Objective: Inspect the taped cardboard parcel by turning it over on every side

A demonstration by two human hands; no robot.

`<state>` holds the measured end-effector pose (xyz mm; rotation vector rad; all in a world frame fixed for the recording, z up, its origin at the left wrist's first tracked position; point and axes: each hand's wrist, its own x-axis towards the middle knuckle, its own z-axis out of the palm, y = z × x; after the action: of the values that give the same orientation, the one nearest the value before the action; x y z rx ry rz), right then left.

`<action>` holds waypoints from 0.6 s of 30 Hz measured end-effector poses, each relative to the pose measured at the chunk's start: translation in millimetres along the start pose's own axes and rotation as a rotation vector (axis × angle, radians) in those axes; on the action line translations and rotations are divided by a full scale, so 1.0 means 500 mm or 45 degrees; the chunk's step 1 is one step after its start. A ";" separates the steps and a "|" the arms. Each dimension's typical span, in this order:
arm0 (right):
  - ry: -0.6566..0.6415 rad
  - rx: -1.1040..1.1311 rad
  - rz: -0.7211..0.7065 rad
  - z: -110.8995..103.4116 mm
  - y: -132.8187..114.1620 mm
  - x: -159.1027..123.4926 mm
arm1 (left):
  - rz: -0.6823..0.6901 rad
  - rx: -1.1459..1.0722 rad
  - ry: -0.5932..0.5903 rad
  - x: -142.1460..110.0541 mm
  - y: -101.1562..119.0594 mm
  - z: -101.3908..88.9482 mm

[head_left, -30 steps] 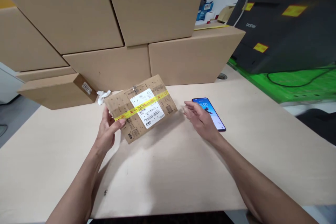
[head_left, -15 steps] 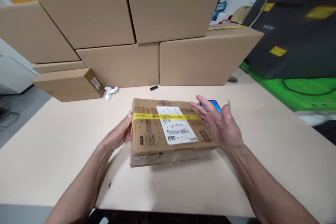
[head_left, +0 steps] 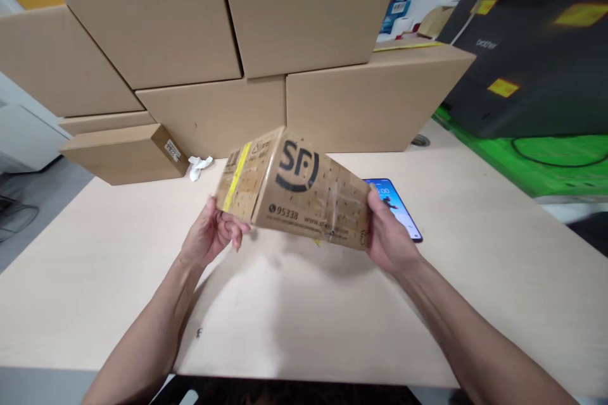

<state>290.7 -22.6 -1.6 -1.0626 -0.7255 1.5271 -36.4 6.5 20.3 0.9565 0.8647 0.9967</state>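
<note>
A cardboard parcel box (head_left: 327, 196) is tilted above the tabletop, between my two hands. Its side with large black "SF" print and a phone number faces me, and yellow tape runs over its left end. My right hand (head_left: 392, 234) grips the box's right end, thumb on the near side. My left hand (head_left: 213, 234) is at the lower left edge, thumb up against it and half-curled fingers below the corner. The white label is out of sight. Just behind my right hand lies a phone (head_left: 401, 212) with its screen lit.
Large cardboard boxes (head_left: 327, 9) are stacked along the back of the table (head_left: 118, 266). A flat brown box (head_left: 118, 155) and crumpled white paper (head_left: 199, 166) are at the back left. A dark machine (head_left: 536, 50) stands on a green surface (head_left: 503, 168) at the right.
The box has turned from its labelled, taped face to its "SF" side. My right hand has closed on its right end. My left hand has shifted to the lower left edge.
</note>
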 end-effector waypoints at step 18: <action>-0.183 -0.311 -0.334 -0.013 0.029 0.001 | 0.325 0.839 -0.301 0.001 -0.068 0.039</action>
<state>290.6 -25.9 -17.0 -0.9966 -1.1292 1.3203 -9.1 -5.8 -4.9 1.7441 0.8997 0.7925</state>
